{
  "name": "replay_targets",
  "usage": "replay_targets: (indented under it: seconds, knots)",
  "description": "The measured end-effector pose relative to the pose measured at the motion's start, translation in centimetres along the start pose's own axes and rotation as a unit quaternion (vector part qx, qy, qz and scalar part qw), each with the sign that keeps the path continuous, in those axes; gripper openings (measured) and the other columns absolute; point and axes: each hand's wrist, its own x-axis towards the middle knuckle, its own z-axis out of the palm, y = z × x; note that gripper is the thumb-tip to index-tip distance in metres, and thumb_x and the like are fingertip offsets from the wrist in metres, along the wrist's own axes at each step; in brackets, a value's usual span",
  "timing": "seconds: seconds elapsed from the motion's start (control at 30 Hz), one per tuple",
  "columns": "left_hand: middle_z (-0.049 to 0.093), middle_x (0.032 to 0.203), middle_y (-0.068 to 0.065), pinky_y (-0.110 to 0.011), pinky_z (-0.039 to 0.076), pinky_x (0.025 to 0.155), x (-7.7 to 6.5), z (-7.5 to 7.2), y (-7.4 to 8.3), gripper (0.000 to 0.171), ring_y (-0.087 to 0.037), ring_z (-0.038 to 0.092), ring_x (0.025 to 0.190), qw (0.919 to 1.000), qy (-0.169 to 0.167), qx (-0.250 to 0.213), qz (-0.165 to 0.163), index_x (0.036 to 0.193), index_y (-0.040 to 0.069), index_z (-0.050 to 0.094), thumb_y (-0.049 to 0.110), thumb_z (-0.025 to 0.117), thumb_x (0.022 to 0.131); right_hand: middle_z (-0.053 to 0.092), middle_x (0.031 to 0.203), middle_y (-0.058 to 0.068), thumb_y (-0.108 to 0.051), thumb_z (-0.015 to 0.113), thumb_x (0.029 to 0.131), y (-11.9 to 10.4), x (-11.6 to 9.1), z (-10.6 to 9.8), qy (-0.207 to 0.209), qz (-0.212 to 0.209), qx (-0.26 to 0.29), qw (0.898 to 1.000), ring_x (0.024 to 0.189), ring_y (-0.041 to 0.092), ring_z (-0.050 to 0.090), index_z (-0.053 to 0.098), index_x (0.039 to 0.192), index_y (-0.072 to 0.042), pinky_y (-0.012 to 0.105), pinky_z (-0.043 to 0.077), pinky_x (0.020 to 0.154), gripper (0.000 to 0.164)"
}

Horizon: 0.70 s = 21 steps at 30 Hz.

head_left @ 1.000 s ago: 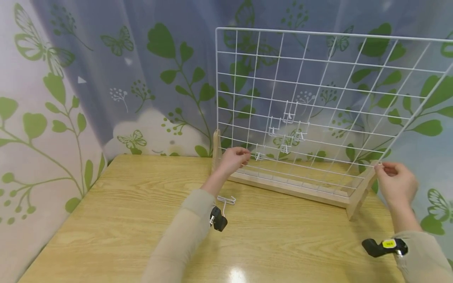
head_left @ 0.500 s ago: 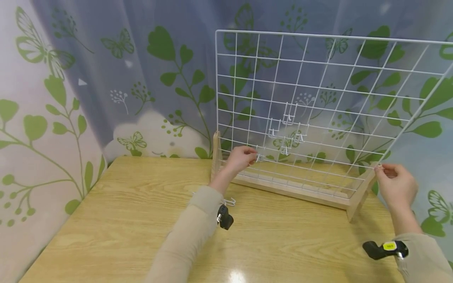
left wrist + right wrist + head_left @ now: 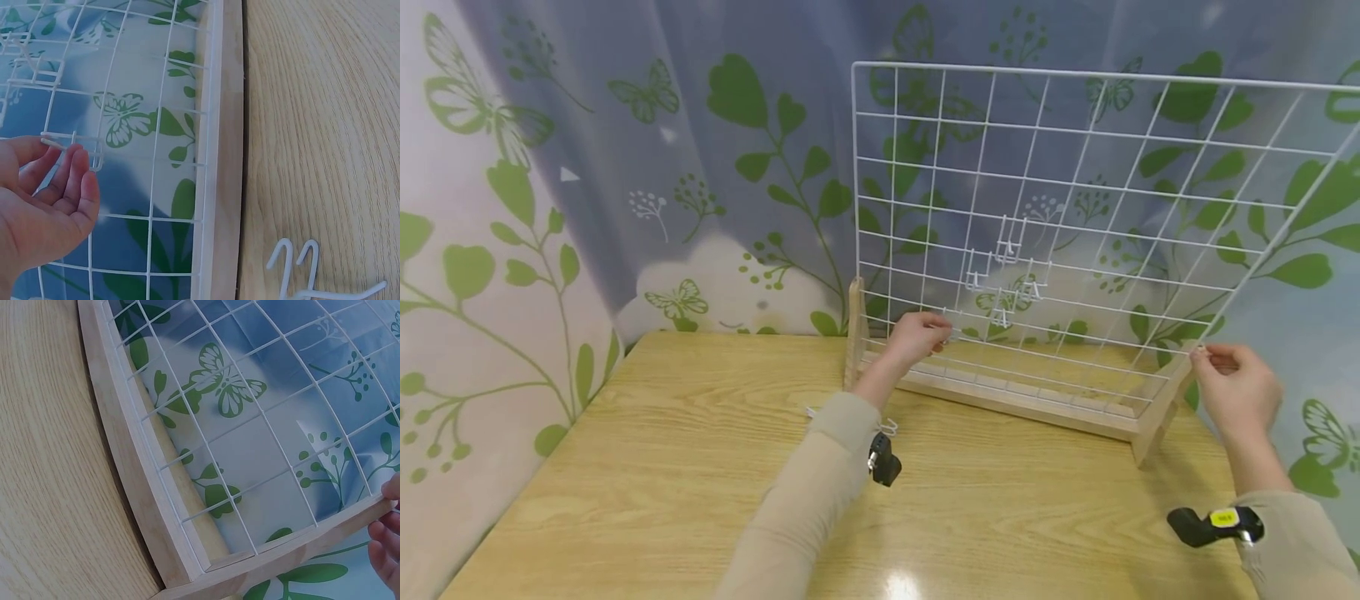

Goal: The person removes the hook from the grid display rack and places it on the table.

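A white wire grid panel stands upright in a wooden stand. My left hand is at the panel's lower left, where thumb and fingertips pinch the prong of a white wire hook hung on the grid; in the head view the hand mostly hides this hook. Several more hooks of the same kind, one of them a hook, hang up and to the right of it. At the right end, my right hand grips the top of the stand's side piece beside the grid's edge.
Loose white hooks lie on the wooden table in front of the stand, partly hidden by the left sleeve in the head view. A patterned curtain hangs behind the table and along its left side.
My left hand has moved a little to the right along the grid and onto the lowest hook, covering it. My right hand has stayed on the stand.
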Motion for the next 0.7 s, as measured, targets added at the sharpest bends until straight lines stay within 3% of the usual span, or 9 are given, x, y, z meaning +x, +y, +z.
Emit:
replay_targets:
  seconds: [0.33,0.7]
  knots:
    - [0.067,0.097,-0.016,-0.020,0.045,0.061,0.07,0.31,0.25,0.023,-0.009,0.055,0.066,1.0000,0.006,0.004,-0.006,0.109,0.001,0.067,0.012,0.059,0.091,0.033,0.068,-0.037,-0.032,0.052,0.093,0.13,0.24,-0.08,-0.004,-0.003,0.000,1.000,0.063,-0.018,0.033,0.057,0.120,0.002,0.017,0.032,0.064,0.044]
    - [0.066,0.083,-0.009,-0.023,0.047,0.062,0.31,0.69,-0.02,0.020,-0.010,0.055,0.064,0.9975,0.022,-0.060,-0.031,0.105,-0.003,0.066,0.007,0.061,0.088,0.034,0.070,-0.036,-0.030,0.052,0.093,0.20,0.14,-0.20,-0.006,-0.025,-0.011,1.000,0.063,-0.019,0.033,0.058,0.118,0.003,0.019,0.033,0.063,0.042]
